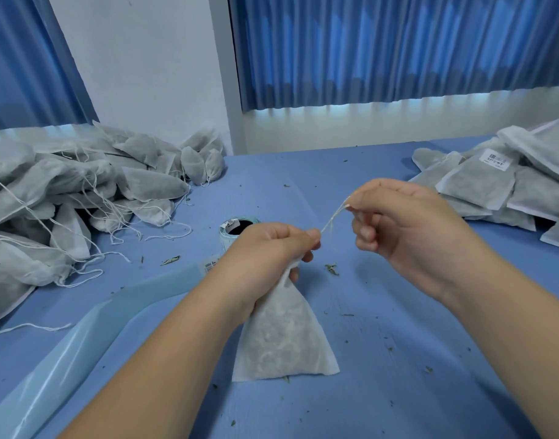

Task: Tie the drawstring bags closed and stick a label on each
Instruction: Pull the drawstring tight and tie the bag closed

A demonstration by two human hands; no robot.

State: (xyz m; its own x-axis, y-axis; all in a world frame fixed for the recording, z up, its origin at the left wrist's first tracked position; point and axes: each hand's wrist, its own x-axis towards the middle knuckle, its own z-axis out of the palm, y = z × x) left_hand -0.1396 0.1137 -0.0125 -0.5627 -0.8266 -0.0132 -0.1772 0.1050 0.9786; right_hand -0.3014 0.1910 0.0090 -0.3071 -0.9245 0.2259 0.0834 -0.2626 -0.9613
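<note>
The step in hand looked to be cinching the neck. The left hand (pixel 268 245) gripped the gathered neck of the drawstring bag (pixel 286 337), its fingers curled round the fabric. From it the drawstring (pixel 333 217) ran taut towards two o'clock, where the right hand (pixel 408 229) pinched the cord's end between thumb and fingertip. To do this well, the left hand would likely need to anchor the neck firmly. The right would draw the cord straight along its own line, so that the mouth closed evenly. A sideways jerk might tear the thin fabric. The knot should probably sit hard against the gathers.

At nine o'clock of the view lay a heap of untied bags (pixel 65 201) with loose strings, and the label roll (pixel 237 228) stood just beyond the left hand. The bag itself stood mid-table (pixel 398 359), at six o'clock of the left hand. It was a thin white non-woven pouch, triangular from pinched top to broad base, with greyish-green dried matter showing faintly through. No label showed on its visible face. At two o'clock lay the labelled bags (pixel 509 185).
</note>
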